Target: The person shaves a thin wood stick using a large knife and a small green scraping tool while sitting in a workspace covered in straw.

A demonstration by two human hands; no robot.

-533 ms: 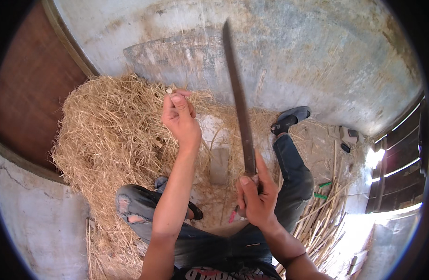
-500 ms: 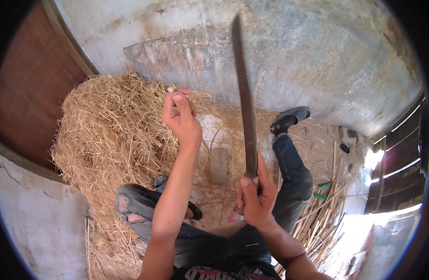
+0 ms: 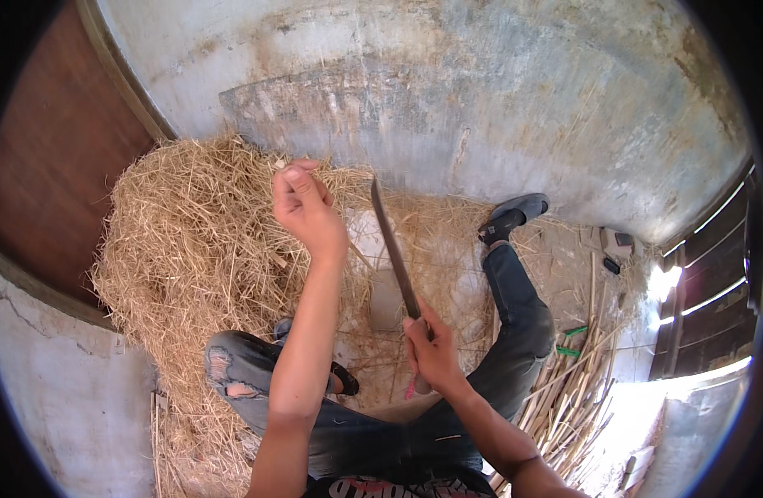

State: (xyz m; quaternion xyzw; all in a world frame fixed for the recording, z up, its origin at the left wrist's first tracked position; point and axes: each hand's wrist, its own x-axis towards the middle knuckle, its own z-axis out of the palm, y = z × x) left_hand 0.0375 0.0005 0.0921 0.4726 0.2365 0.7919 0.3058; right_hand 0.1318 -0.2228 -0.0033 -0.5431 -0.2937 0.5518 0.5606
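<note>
In my right hand [image 3: 433, 349] is a long, dark-bladed machete [image 3: 393, 249], gripped by its handle. Its blade slants up and to the left, with the tip near the height of my left wrist. My left hand [image 3: 305, 207] is raised over the straw, fingers pinched round a narrow pale strip [image 3: 280, 164] that looks like split bamboo. Only its end shows above my fingertips; the rest is mostly behind my hand and wrist. A flat grey-brown block [image 3: 388, 300] lies on the floor below the blade.
A large straw heap [image 3: 190, 224] fills the left side. Thin sticks [image 3: 564, 386], some with green ties, lie at the right by my leg. A worn wall [image 3: 481, 108] rises ahead. A small black object [image 3: 611, 266] rests on the floor at the far right.
The machete has swung down from nearly upright and now leans left, its tip closer to my left hand. My left hand has shifted slightly left, still pinching the strip.
</note>
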